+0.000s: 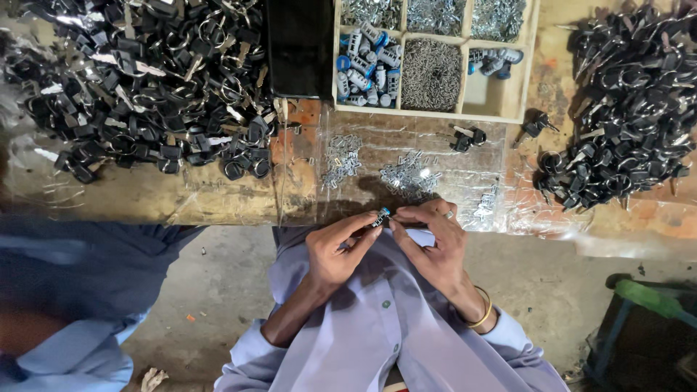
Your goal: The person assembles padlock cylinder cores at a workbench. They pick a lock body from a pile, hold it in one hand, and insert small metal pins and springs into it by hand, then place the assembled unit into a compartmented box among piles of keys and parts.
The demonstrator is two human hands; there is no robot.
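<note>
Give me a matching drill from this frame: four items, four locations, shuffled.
Items:
1. small lock cylinder
2. wooden tray
3. loose metal plates
4. gold bangle

Locations:
A. on the clear plastic sheet
B. pinched between both hands
C. on the right wrist
D. top centre of the bench

Pairs: 1-B, 2-D, 3-A, 4-C

The left hand and right hand meet at the cylinder.

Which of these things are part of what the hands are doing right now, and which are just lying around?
In hand:
left hand
right hand
small lock cylinder, pinched between both

Lying about:
metal plates
wooden divided tray
key piles
green stool
</note>
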